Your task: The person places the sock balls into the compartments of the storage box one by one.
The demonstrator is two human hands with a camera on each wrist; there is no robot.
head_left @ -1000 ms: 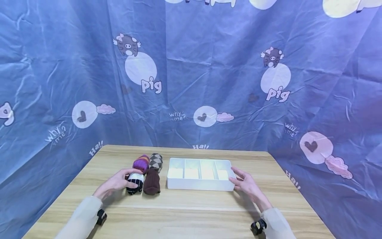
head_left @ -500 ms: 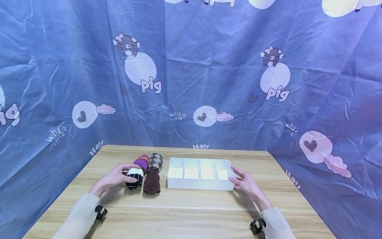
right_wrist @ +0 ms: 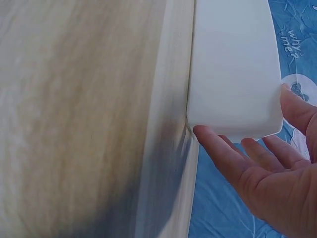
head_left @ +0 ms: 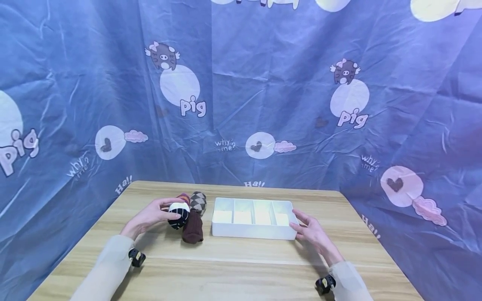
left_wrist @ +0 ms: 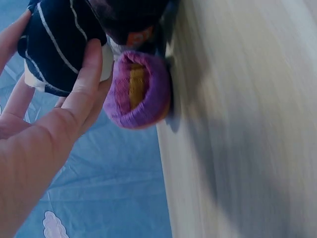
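Observation:
My left hand [head_left: 156,213] grips a rolled black-and-white striped sock [head_left: 178,218], thumb on the near side and fingers behind it. In the left wrist view this sock [left_wrist: 62,47] is held above a purple sock roll [left_wrist: 138,91] with an orange stripe. A dark brown sock roll [head_left: 193,228] and a grey diamond-patterned sock roll [head_left: 198,202] lie just right of it on the table. My right hand [head_left: 310,232] holds the right end of a white divided box [head_left: 252,230], its fingers spread around the end wall [right_wrist: 237,99].
The white box has several compartments side by side, with nothing visible in them. It stands on the light wooden table [head_left: 233,271], right of the socks. A blue patterned cloth [head_left: 241,104] hangs behind the table and along its sides.
My left hand has lifted the striped sock and moved it up and to the right, now partly covering the purple sock. The right hand stays at the box end.

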